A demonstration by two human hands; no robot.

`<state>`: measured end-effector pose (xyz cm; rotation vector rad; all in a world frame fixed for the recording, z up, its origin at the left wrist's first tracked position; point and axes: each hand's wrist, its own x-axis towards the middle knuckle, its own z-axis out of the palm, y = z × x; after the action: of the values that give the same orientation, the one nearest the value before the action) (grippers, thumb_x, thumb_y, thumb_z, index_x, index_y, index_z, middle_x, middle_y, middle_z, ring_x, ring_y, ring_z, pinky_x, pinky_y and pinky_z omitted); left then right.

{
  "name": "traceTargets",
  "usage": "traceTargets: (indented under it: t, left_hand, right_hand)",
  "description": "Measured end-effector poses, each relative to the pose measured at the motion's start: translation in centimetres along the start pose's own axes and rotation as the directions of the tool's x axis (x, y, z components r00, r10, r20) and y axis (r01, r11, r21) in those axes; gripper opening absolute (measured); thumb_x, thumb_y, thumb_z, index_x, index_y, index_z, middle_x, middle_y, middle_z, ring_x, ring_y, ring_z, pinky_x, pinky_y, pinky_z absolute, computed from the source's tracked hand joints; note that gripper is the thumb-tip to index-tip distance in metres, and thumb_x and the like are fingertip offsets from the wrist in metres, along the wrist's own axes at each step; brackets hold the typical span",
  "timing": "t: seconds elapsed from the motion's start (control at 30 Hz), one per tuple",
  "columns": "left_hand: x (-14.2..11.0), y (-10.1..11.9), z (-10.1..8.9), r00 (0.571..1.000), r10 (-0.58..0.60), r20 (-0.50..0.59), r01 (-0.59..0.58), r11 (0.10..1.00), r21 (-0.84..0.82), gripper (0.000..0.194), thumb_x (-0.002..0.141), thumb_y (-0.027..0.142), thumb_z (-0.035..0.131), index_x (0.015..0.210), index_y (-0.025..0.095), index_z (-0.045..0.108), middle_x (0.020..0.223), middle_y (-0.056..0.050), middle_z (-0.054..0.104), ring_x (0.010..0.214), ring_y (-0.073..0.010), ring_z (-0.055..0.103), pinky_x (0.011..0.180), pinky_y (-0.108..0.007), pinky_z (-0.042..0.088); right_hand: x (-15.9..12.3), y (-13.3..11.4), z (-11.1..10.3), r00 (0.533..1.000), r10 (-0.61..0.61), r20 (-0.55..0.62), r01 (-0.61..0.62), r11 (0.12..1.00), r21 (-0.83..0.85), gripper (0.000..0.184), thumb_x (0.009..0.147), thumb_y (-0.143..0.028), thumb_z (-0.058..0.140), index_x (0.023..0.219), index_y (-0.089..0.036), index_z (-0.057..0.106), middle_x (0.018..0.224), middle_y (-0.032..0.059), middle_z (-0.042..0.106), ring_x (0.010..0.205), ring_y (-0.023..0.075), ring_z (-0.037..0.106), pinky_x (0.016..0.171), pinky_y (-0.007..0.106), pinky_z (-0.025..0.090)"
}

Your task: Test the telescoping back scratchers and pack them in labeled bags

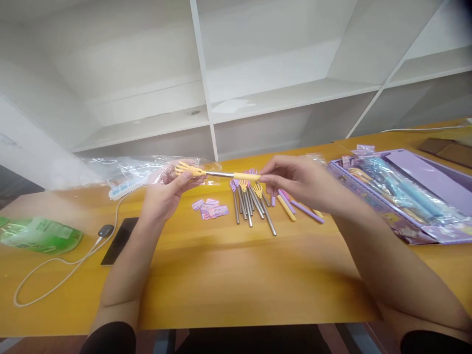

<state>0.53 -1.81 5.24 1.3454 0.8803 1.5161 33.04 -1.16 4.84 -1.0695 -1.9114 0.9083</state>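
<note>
Fingers (182,182) of left hand (169,191), right hand (297,180) grip yellow back scratcher (220,174), seemingly assembled; claw-tipped rods (250,215), loose handles (286,205) outstanding; bagged pieces (409,191) boxed.

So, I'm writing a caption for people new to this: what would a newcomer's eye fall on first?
Probably the yellow back scratcher in mid-picture, with the left hand at its claw and the right hand at its grip. Next would come the cluster of metal-stemmed scratchers on the wooden table, then the open purple box at far right.
</note>
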Motion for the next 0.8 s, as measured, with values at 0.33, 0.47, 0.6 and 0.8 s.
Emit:
traceTargets:
  t: [0.33, 0.47, 0.6, 0.8]
  left_hand:
    - [-0.4, -1.7, 1.1, 0.997, -0.055, 0.054, 0.059, 0.995, -0.08, 0.033, 0.078, 0.036, 0.101, 0.096, 0.015, 0.083, 0.094, -0.01, 0.085, 0.089, -0.0277, 0.086, 0.088, -0.04, 0.074]
    - [-1.2, -1.8, 1.7, 0.983, -0.096, 0.156, 0.108, 0.992, -0.07, 0.032, 0.081, 0.038, 0.099, 0.1, 0.016, 0.086, 0.102, -0.012, 0.087, 0.098, -0.0316, 0.086, 0.095, -0.047, 0.073]
    - [-2.2, -2.8, 2.5, 0.95, -0.221, 0.219, 0.225, 0.974, 0.006, 0.031, 0.087, 0.043, 0.095, 0.105, 0.019, 0.088, 0.112, -0.013, 0.087, 0.108, -0.0315, 0.085, 0.107, -0.047, 0.069]
    - [-1.9, -3.3, 2.9, 0.969, -0.205, 0.141, 0.214, 0.975, -0.052, 0.035, 0.081, 0.043, 0.099, 0.103, 0.018, 0.086, 0.109, -0.011, 0.086, 0.103, -0.0303, 0.085, 0.098, -0.046, 0.071]
  right_hand:
    - [0.3, -0.1, 3.3, 0.993, -0.049, -0.111, 0.08, 0.952, 0.294, 0.044, 0.089, -0.061, 0.089, 0.087, -0.023, 0.068, 0.069, 0.0008, 0.071, 0.058, 0.0136, 0.065, 0.05, 0.031, 0.049]
    - [0.5, 0.0, 3.0, 0.994, -0.03, -0.105, 0.063, 0.944, 0.323, 0.043, 0.084, -0.059, 0.093, 0.087, -0.022, 0.07, 0.073, 0.001, 0.071, 0.061, 0.013, 0.064, 0.052, 0.03, 0.052]
    - [0.6, 0.2, 3.7, 0.996, -0.022, -0.084, 0.048, 0.944, 0.325, 0.045, 0.083, -0.059, 0.094, 0.087, -0.022, 0.068, 0.07, 0.0, 0.069, 0.061, 0.0135, 0.062, 0.051, 0.03, 0.048]
    - [0.4, 0.1, 4.3, 0.996, -0.056, -0.073, 0.075, 0.955, 0.288, 0.043, 0.089, -0.057, 0.09, 0.097, -0.023, 0.065, 0.085, 0.0016, 0.071, 0.066, 0.0126, 0.06, 0.053, 0.03, 0.043]
